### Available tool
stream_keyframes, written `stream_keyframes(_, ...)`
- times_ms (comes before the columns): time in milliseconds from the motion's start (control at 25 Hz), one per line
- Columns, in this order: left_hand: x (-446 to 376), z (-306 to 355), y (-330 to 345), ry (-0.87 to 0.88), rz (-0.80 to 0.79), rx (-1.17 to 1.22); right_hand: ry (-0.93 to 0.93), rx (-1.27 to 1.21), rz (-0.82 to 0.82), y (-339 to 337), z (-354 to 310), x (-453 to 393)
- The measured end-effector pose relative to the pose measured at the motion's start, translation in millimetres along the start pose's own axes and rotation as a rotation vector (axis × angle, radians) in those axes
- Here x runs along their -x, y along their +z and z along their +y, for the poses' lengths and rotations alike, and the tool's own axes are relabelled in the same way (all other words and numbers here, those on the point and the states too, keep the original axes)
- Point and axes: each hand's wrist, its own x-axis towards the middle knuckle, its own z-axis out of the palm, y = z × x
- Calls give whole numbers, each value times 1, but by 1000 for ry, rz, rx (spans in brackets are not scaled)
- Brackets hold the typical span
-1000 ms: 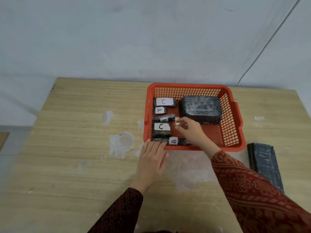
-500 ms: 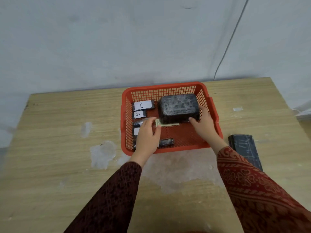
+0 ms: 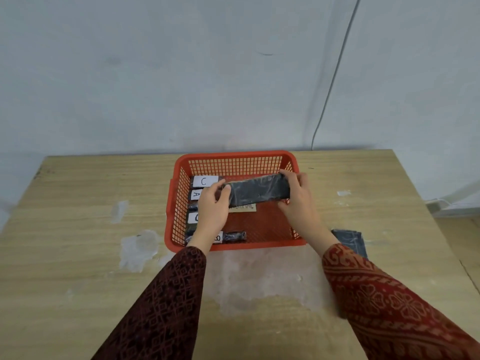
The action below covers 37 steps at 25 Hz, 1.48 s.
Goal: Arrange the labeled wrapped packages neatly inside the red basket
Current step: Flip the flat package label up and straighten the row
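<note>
Wooden table (image 3: 78, 255) carrying a red basket (image 3: 233, 155). Both hands are gripping the big block (image 3: 259, 189) by its ends, left hand (image 3: 211, 207) at 9 o'clock, right hand (image 3: 298, 198) at 3, long axis running across, tilted above the basket floor. Small packages (image 3: 204, 181) are lining the 9 o'clock wall, several labels hidden by the left wrist; the block's label is unreadable.

The left hand (image 3: 211, 207) covers part of the lower C label (image 3: 193, 217) and the B label (image 3: 217, 238) inside the red basket (image 3: 235, 157).

Labeled packages (image 3: 201, 188) along basket's (image 3: 233, 158) left wall
</note>
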Motion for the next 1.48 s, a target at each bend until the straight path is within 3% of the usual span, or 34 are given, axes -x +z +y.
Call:
stream_keyframes(120, 16, 10, -10, 70, -4, 125, -66, -25, -137, -28, 2, -17)
stream_keyframes(280, 31, 16, -17, 70, -144, 324, 12, -125, -416, -51, 3, -31)
stream_keyframes(520, 33, 20, -17, 9, -139, 341, 89, -146, -547, -57, 6, -31)
stream_keyframes(720, 15, 54, -35, 27, -378, 184, 109, -339, -733, -60, -5, -30)
stream_keyframes(880, 15, 59, -24, -24, -103, 287, 143, -573, -572, -53, -7, -27)
stream_keyframes(920, 16, 55, -20, -86, -111, 326, 209, -656, -491, -47, -5, -27)
stream_keyframes(1040, 26, 42, -2, -209, -356, 373, 432, -882, -392, -26, -5, -19)
stream_keyframes(1160, 27, 41, -3, -236, -407, 433, 430, -835, -334, -23, -6, -15)
stream_keyframes(1280, 21, 39, -23, -194, -565, 304, 419, -858, -180, -41, 0, -26)
stream_keyframes(1360, 17, 39, -33, -204, -602, 267, 392, -742, -177, -47, 8, -34)
stream_keyframes(1480, 11, 31, -29, -276, -299, 352, 423, -733, -66, -32, 16, -32)
